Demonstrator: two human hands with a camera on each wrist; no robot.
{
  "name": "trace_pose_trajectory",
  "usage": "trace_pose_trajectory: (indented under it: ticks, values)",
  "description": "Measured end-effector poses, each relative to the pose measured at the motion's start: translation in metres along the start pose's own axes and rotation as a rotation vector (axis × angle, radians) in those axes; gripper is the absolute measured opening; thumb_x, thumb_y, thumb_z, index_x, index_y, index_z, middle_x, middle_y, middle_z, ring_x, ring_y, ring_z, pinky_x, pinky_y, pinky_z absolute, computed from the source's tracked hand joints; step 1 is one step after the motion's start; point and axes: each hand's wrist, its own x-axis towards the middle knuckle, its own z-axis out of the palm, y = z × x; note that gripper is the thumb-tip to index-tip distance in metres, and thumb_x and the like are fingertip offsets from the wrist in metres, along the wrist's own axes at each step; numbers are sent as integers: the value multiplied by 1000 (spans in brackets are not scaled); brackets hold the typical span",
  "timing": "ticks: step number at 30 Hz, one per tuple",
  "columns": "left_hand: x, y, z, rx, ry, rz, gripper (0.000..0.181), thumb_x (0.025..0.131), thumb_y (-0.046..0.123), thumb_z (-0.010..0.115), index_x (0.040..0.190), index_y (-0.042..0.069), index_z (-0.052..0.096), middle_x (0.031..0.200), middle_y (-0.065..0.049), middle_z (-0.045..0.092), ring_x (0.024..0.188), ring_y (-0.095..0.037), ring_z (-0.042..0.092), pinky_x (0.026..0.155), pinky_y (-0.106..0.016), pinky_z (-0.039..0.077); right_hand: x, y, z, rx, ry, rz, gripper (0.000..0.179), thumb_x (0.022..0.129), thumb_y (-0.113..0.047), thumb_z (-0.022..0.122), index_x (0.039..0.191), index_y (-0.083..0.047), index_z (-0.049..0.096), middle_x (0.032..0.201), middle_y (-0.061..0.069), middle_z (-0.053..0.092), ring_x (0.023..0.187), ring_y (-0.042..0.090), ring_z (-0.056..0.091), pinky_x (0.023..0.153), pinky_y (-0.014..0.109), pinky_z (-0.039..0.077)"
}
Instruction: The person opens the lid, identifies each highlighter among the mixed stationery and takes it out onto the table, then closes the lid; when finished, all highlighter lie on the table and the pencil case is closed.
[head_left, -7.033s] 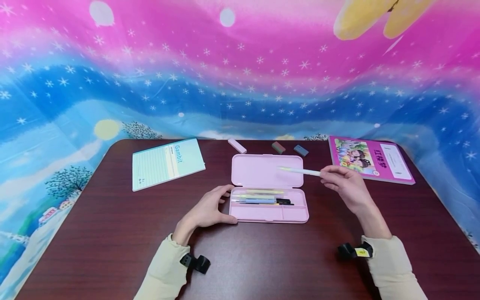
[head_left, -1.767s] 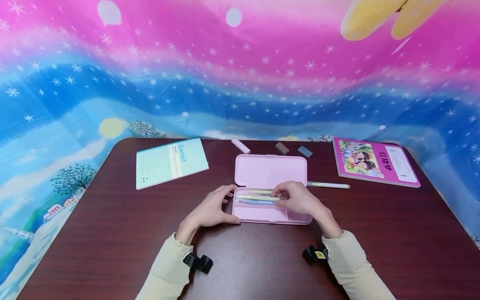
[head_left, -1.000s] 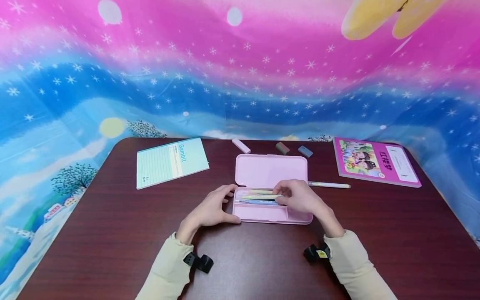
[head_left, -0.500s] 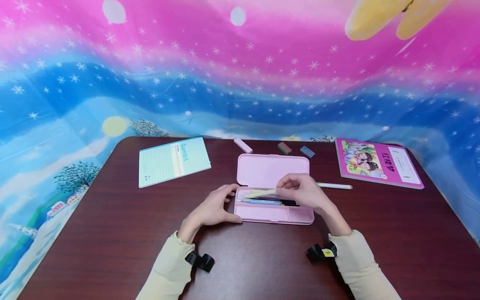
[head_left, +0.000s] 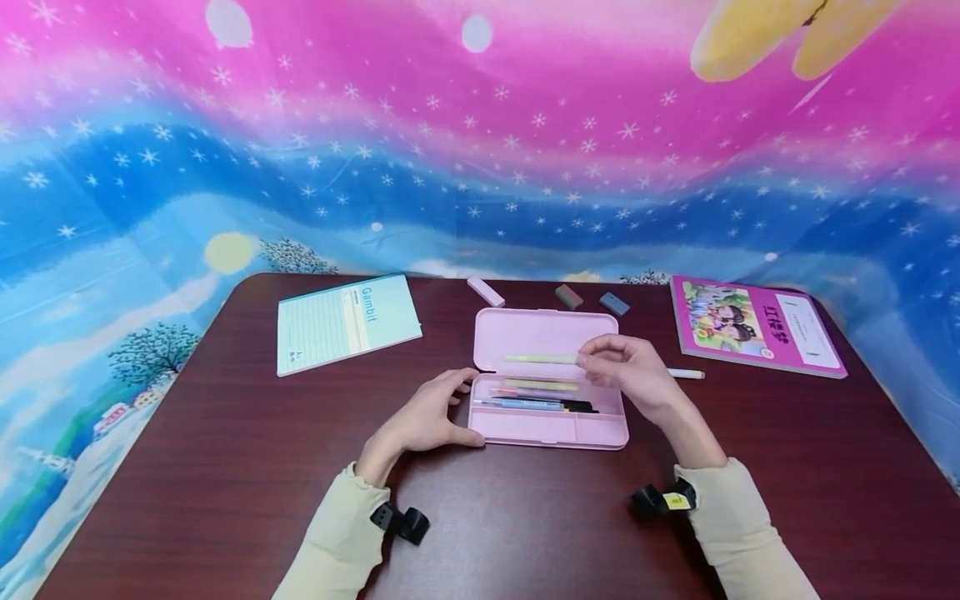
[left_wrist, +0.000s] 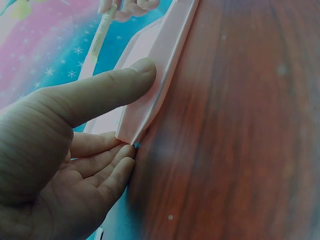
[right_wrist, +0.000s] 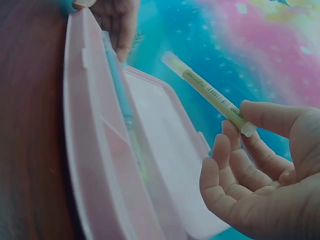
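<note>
Clock directions are being taken from the pencil case (head_left: 536,427), with 12 pointing away from the person. The pencil case is lying open on the table (head_left: 517,521), its lid (head_left: 517,329) folding back toward 12. At 9 o'clock the left hand (head_left: 423,412) is gripping the end of the case, its thumb pressing the near wall and its other fingers reaching round the corner. At 3 o'clock the right hand (head_left: 633,375) is pinching a yellow pen (head_left: 540,359) near one end between thumb and fingers. The yellow pen is hanging in the air over the lower part of the lid, clear of the case and pointing to 9 o'clock; the right wrist view is showing a barcode on its barrel. In the long compartment on the 12 o'clock side, a second yellow pen (head_left: 543,385), a blue pen (head_left: 521,404) and a black pen (head_left: 579,406) are lying roughly side by side. A white pen (head_left: 686,374) is resting on the table at 3 o'clock, the right hand partly covering it. Toward the far edge, a pink eraser (head_left: 486,292) is lying at 11, a two-coloured eraser (head_left: 568,296) near 12 and a blue-grey eraser (head_left: 615,303) at 1. A notebook (head_left: 348,325) is lying at 10 o'clock, a pink book (head_left: 757,325) at 2. Beyond the table, a printed cloth (head_left: 450,125) is hanging.
</note>
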Motion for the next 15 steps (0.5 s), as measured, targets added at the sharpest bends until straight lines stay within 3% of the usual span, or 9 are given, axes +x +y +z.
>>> trace_pose_trajectory:
  ticks: [15]
  values:
    - [0,0,1,0,8,7,77,67,24,87,131,6,49,122,-7,54,111,-24,53,94,-39,47,-17,-6,-44,-14,76,-82,9,90,-6,66,90,-15,68,86,-3,70,77,11,66,75,26,56]
